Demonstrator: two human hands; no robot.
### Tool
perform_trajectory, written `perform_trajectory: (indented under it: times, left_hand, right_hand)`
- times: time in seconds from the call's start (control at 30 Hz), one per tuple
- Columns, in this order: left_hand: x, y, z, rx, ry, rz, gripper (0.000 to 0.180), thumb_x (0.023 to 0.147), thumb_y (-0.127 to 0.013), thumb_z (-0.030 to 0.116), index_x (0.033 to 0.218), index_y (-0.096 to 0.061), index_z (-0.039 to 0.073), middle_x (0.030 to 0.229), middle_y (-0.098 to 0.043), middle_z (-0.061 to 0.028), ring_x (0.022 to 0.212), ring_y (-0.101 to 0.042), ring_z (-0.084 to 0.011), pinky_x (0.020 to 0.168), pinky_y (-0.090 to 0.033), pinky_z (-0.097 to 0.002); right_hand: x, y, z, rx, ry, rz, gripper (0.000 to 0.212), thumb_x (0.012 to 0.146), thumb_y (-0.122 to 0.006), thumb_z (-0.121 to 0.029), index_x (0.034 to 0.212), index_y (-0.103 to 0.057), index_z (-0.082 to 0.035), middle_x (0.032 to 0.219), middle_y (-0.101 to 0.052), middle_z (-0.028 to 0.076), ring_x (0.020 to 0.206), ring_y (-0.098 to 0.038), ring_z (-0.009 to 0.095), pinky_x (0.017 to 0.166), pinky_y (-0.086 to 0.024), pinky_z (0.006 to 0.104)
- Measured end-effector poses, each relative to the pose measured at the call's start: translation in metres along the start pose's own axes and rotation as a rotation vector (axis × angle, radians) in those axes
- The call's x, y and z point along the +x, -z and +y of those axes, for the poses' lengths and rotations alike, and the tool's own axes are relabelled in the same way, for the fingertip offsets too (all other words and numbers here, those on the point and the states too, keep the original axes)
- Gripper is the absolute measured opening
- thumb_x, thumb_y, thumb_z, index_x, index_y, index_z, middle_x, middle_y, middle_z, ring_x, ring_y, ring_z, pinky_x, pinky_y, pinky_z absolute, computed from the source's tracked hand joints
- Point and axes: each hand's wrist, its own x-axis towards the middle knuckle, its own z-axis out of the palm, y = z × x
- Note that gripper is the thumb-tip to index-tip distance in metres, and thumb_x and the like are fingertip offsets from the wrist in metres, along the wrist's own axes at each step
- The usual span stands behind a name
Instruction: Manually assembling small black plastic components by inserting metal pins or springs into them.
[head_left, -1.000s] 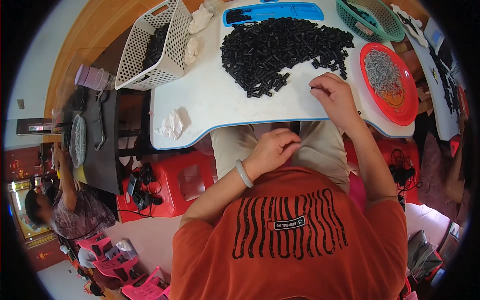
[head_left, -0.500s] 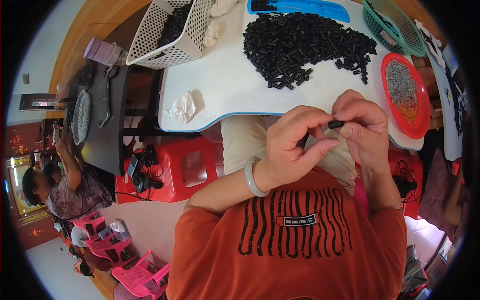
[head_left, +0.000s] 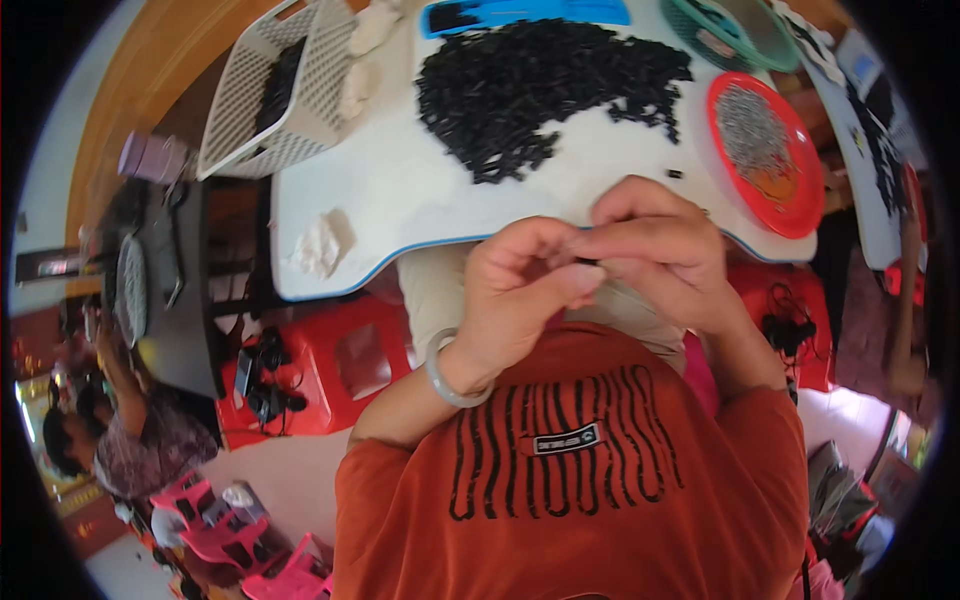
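Observation:
My left hand (head_left: pixel 515 295), with a pale bangle (head_left: pixel 452 375) at its wrist, meets my right hand (head_left: pixel 665 255) just over my lap by the table's near edge. Both hands are closed in a pinch, fingertips touching. A dark sliver shows between them, but the fingers hide most of it and I cannot tell what it is. Beyond the hands, a large heap of short black cylindrical parts (head_left: pixel 540 85) covers the table. One single black part (head_left: pixel 675 174) lies apart from it. On the right stands a red plate (head_left: pixel 800 200) bearing small silvery metal pieces (head_left: pixel 750 130).
A white perforated basket (head_left: pixel 300 130) with black parts stands at the back left, near crumpled tissue (head_left: pixel 318 248). A blue tray (head_left: pixel 590 12) and a green basket (head_left: pixel 770 45) are at the back. Red stools (head_left: pixel 330 370) flank me; another person (head_left: pixel 150 440) sits at far left.
The black part pinched in my right fingers is no longer plainly visible. A single black part now lies on the table near the plate. My hands have come closer together; the view has shifted.

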Motion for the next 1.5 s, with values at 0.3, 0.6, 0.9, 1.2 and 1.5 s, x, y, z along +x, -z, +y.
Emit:
perform_trajectory:
  times: [0.3, 0.6, 0.9, 1.2, 1.5]
  left_hand:
    - [-0.002, 0.015, -0.007, 0.204, -0.02, 0.051, 0.01, 0.085, -0.06, 0.0, 0.095, -0.058, -0.003, 0.083, -0.062, -0.0054, 0.069, -0.053, -0.0064, 0.063, -0.046, -0.0192]
    - [0.004, 0.023, -0.021, 0.349, -0.009, 0.097, 0.01, 0.086, -0.061, 0.002, 0.094, -0.059, -0.002, 0.083, -0.061, -0.0028, 0.069, -0.052, -0.0049, 0.063, -0.042, -0.017]
    - [0.005, 0.02, -0.029, 0.456, -0.009, 0.097, 0.011, 0.085, -0.062, 0.005, 0.094, -0.058, -0.001, 0.081, -0.063, -0.0051, 0.067, -0.054, -0.0074, 0.064, -0.044, -0.0187]
    - [0.004, 0.02, -0.03, 0.461, 0.005, 0.115, 0.011, 0.085, -0.062, 0.003, 0.094, -0.059, -0.001, 0.081, -0.062, -0.0043, 0.068, -0.053, -0.0069, 0.064, -0.044, -0.0184]
    - [0.003, 0.025, -0.035, 0.51, -0.011, 0.082, 0.012, 0.084, -0.062, 0.001, 0.095, -0.059, -0.002, 0.083, -0.061, -0.0025, 0.069, -0.053, -0.0059, 0.065, -0.043, -0.0178]
  right_hand:
    - [-0.01, 0.119, 0.024, -0.856, -0.26, 0.014, 0.012, 0.072, -0.064, -0.005, 0.08, -0.059, 0.002, 0.075, -0.057, 0.012, 0.067, -0.056, 0.024, 0.061, -0.045, 0.0328]
    - [-0.079, 0.194, 0.044, -1.083, -0.669, 0.108, 0.017, 0.068, -0.066, -0.005, 0.08, -0.056, 0.003, 0.069, -0.057, 0.015, 0.064, -0.056, 0.025, 0.061, -0.044, 0.0327]
    - [-0.086, 0.199, 0.069, -0.947, -0.599, 0.107, 0.011, 0.069, -0.062, 0.001, 0.079, -0.057, 0.001, 0.067, -0.058, 0.011, 0.064, -0.057, 0.021, 0.06, -0.044, 0.0323]
    - [-0.093, 0.199, 0.069, -0.769, -0.601, 0.205, 0.006, 0.072, -0.061, 0.0, 0.077, -0.057, 0.001, 0.067, -0.056, 0.009, 0.063, -0.054, 0.019, 0.059, -0.043, 0.0315]
    - [-0.088, 0.192, 0.067, -0.968, -0.543, 0.104, 0.007, 0.072, -0.059, -0.001, 0.077, -0.055, 0.001, 0.07, -0.057, 0.012, 0.067, -0.057, 0.025, 0.06, -0.044, 0.0345]
